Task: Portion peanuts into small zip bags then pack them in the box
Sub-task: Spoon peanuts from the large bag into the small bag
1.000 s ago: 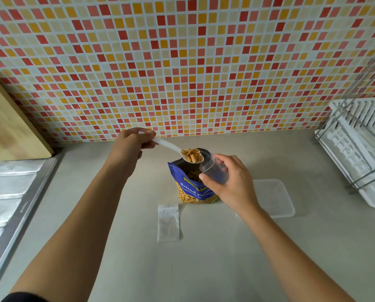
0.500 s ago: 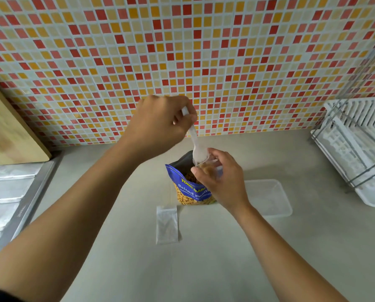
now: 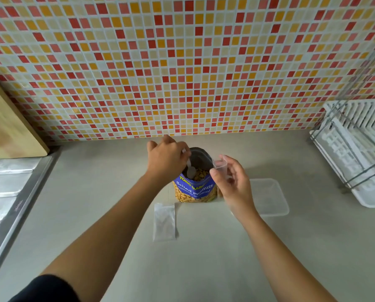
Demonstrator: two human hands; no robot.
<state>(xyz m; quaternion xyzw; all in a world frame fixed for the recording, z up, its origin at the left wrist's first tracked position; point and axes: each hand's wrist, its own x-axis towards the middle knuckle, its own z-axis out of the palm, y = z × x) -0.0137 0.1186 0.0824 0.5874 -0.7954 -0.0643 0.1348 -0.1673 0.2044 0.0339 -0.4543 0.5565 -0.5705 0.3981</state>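
A blue bag of salted peanuts point(image 3: 195, 188) stands open on the counter. My left hand point(image 3: 165, 159) grips a white plastic spoon point(image 3: 190, 170) whose bowl dips into the bag's mouth onto the nuts. Just right of the bag, my right hand point(image 3: 232, 184) pinches a small clear zip bag point(image 3: 221, 167) held upright with its mouth open. Its contents are hidden by my fingers. A clear plastic box point(image 3: 268, 197) lies on the counter behind my right hand. Flat in front of the peanut bag lie spare empty zip bags point(image 3: 164, 222).
A white dish rack point(image 3: 356, 149) with a wire frame fills the right side. A wooden cutting board point(image 3: 6, 129) leans on the tiled wall at left, above a steel sink drainer point(image 3: 5, 199).
My left hand tipped the loaded spoon over the small zip bag, then dropped it back into the peanut bag. My right hand drew the zip bag slightly right, off the peanut bag's mouth.
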